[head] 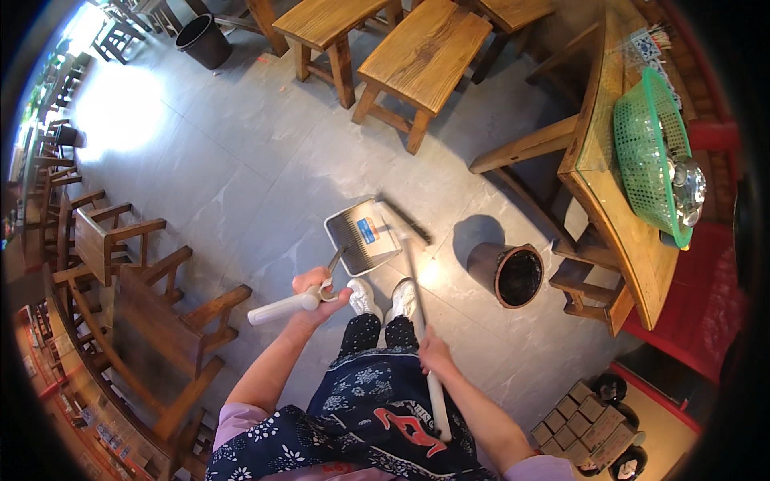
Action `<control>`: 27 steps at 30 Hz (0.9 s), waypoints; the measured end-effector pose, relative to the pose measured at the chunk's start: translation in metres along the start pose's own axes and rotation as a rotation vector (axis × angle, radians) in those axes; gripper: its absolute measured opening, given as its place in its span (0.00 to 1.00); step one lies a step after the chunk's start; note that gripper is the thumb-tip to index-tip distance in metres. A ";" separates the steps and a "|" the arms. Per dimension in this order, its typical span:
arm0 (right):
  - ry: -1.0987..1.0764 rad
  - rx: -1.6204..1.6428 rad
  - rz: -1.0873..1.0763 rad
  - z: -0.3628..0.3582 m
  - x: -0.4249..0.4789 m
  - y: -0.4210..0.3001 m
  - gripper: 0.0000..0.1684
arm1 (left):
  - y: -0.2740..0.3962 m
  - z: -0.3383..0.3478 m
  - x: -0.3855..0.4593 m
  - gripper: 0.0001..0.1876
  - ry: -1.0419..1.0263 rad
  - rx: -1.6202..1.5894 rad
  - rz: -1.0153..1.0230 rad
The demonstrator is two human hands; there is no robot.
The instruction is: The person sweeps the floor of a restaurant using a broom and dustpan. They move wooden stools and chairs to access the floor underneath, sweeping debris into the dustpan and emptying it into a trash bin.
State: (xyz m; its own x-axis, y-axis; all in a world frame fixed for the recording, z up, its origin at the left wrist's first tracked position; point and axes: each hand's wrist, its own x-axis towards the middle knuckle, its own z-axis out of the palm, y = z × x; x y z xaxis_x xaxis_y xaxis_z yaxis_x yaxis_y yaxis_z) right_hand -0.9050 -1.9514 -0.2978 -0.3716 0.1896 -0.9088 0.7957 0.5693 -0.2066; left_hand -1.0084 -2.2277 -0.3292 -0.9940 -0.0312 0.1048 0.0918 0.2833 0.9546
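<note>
My left hand [319, 294] grips the pole of a long-handled dustpan just below its pale grip [280, 309]. The dustpan [363, 235], white with a toothed dark comb strip and a colored label, rests on the grey tiled floor ahead of my feet. My right hand [435, 353] is closed around the handle of a broom [414, 258], whose pale upper end lies against my apron. The broom's dark bristle head [404, 220] is blurred and lies beside the dustpan's right edge; whether they touch, I cannot tell.
To the right stands a lined waste bin [520, 276], near a wooden table [601, 198] holding a green plastic basket [652, 150] of glassware. Wooden benches [427, 57] stand ahead, wooden chairs [162, 306] at left. Another black bin [204, 42] is far off; stacked boxes [583, 421] sit lower right.
</note>
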 end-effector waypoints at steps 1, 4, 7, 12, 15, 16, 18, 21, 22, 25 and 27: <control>-0.083 0.044 -0.012 -0.002 -0.013 -0.001 0.30 | 0.003 0.004 -0.001 0.24 0.017 0.003 -0.028; -0.154 0.072 0.089 -0.028 -0.038 0.013 0.30 | 0.001 0.007 0.002 0.24 0.005 0.048 -0.043; -0.038 -0.162 -0.020 -0.068 -0.052 0.063 0.28 | 0.005 0.003 0.000 0.23 0.023 0.069 -0.055; 0.192 -0.158 -0.111 -0.111 -0.037 0.089 0.27 | 0.009 -0.007 -0.001 0.23 0.018 0.083 -0.025; 0.267 0.013 -0.109 -0.121 0.006 0.069 0.27 | 0.012 -0.028 -0.006 0.22 -0.050 0.107 -0.006; 0.281 0.071 -0.103 -0.120 0.025 0.061 0.27 | 0.010 -0.038 -0.012 0.22 -0.064 0.091 0.002; 0.308 0.161 -0.063 -0.117 0.058 0.028 0.27 | 0.000 -0.051 -0.026 0.22 -0.033 -0.052 -0.022; 0.309 0.076 -0.058 -0.095 0.095 0.010 0.27 | -0.007 -0.059 -0.045 0.22 0.083 -0.134 -0.121; 0.311 0.010 -0.057 -0.086 0.105 0.013 0.27 | 0.000 -0.055 -0.045 0.21 0.092 -0.168 -0.110; 0.351 -0.674 -0.247 -0.045 0.097 0.065 0.28 | 0.004 -0.043 -0.048 0.20 0.089 -0.128 -0.058; 0.170 -0.613 -0.205 -0.052 0.043 0.055 0.28 | -0.003 -0.047 -0.049 0.20 0.072 -0.011 -0.047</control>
State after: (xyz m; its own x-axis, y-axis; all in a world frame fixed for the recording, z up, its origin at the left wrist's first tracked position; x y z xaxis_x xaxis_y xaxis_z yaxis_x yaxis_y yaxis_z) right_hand -0.9025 -1.8702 -0.3294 -0.5965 0.1238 -0.7930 0.3039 0.9493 -0.0804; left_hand -0.9567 -2.2725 -0.3241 -0.9904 -0.1136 0.0790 0.0458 0.2695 0.9619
